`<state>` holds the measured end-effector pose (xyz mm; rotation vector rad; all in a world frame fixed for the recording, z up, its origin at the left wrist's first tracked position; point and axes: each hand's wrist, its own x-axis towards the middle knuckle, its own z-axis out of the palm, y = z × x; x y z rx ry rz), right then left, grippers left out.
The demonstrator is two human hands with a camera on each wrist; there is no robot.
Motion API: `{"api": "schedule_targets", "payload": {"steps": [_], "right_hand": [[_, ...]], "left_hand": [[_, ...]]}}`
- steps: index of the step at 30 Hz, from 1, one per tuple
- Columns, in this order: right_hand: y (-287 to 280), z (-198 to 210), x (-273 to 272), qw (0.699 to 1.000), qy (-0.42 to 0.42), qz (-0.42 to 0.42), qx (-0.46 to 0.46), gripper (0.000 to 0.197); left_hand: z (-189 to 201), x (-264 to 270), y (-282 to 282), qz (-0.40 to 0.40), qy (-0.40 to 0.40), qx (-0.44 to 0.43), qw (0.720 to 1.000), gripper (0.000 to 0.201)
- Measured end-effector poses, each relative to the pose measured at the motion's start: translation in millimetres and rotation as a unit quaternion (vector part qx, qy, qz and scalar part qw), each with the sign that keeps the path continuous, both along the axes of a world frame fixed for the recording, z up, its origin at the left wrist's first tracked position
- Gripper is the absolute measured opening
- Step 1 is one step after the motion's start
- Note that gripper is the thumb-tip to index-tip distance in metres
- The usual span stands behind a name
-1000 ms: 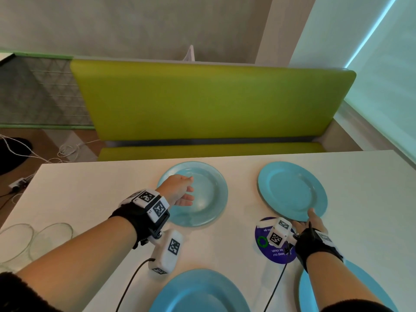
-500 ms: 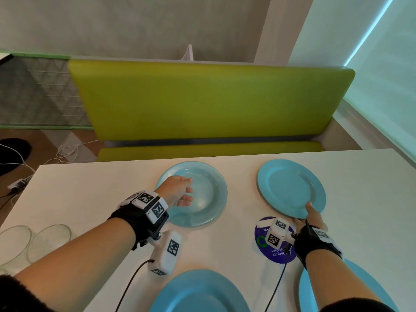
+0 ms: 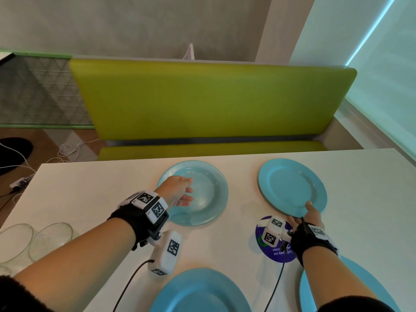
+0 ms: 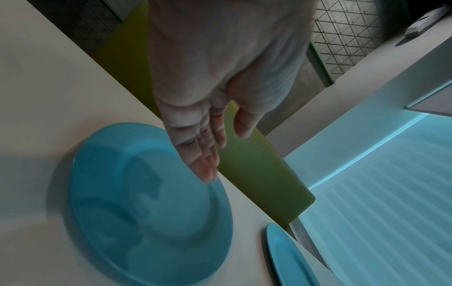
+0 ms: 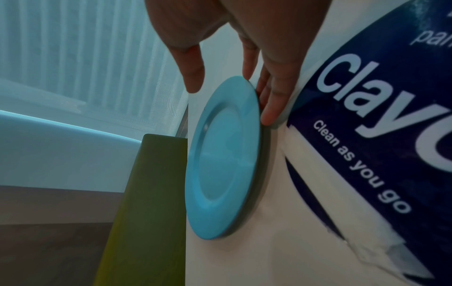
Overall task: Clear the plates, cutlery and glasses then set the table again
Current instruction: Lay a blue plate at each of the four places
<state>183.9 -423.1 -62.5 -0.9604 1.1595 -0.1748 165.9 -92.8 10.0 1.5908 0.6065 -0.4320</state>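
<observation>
left hand [image 3: 177, 190] loosely spread over the left plate [image 3: 206, 199] near the worktop [image 3: 90, 188] far edge; right hand [image 3: 308, 216] lays straight fingers [image 5: 271, 108] against the near rim of the right plate [image 3: 290, 188]; bare worktop between them.

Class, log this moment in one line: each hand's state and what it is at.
left hand: open, above far-left plate | right hand: open, fingers at near rim of far-right plate | both plates on table
</observation>
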Motion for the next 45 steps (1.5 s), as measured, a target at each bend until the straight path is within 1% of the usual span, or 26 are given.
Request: {"api": "schedule_targets", "payload": {"steps": [5, 18, 24, 28, 30, 31, 33, 34, 38, 40, 41, 45], "right_hand": [[0.3, 0.8, 0.8, 1.0, -0.007, 0.012, 0.001, 0.058], [7.7, 16.5, -8.6, 1.0, -0.004, 0.012, -0.001, 0.063], [20.9, 23.0, -43.2, 1.0, 0.018, 0.02, -0.004, 0.062], [34.1, 34.8, -78.2, 1.0, 0.007, 0.024, 0.006, 0.053], [42.2, 40.3, -94.2, 1.0, 0.0, 0.025, 0.011, 0.052], [46.2, 42.5, -102.9, 1.0, 0.001, 0.027, 0.005, 0.046], [57.6, 48.3, -122.1, 1.0, -0.006, 0.029, 0.001, 0.027], [65.9, 51.1, -132.9, 0.999, -0.016, 0.031, 0.002, 0.021], [110.0, 61.8, -182.3, 0.997, -0.054, 0.045, -0.018, 0.021], [137.0, 65.4, -209.8, 0.997, -0.063, 0.048, -0.018, 0.014], [151.5, 66.6, -223.6, 0.997, -0.062, 0.053, -0.019, 0.011], [212.6, 63.8, -274.9, 0.995, -0.044, 0.085, -0.023, 0.016]], "left_hand": [[0.4, -0.7, -0.1, 0.005, -0.001, -0.002, 1.0, 0.019], [-1.7, -13.9, -1.0, 0.002, 0.004, -0.012, 1.0, 0.02], [-2.1, -31.8, -2.9, -0.015, 0.011, -0.008, 1.0, 0.019], [2.3, -49.0, -7.3, -0.042, -0.003, -0.018, 0.999, 0.018], [5.4, -61.5, -6.5, -0.063, -0.013, -0.024, 0.998, 0.017], [6.7, -69.4, -4.6, -0.075, -0.017, -0.027, 0.997, 0.016], [8.6, -87.9, 1.1, -0.099, -0.026, -0.034, 0.994, 0.015], [9.3, -99.0, 5.4, -0.113, -0.029, -0.037, 0.992, 0.015], [11.2, -147.0, 28.2, -0.181, -0.035, -0.037, 0.982, 0.014], [9.8, -174.1, 44.2, -0.208, -0.05, -0.026, 0.977, 0.013], [8.7, -187.9, 53.1, -0.221, -0.056, -0.018, 0.974, 0.013], [3.9, -247.8, 91.1, -0.277, -0.065, 0.01, 0.959, 0.015]]}}
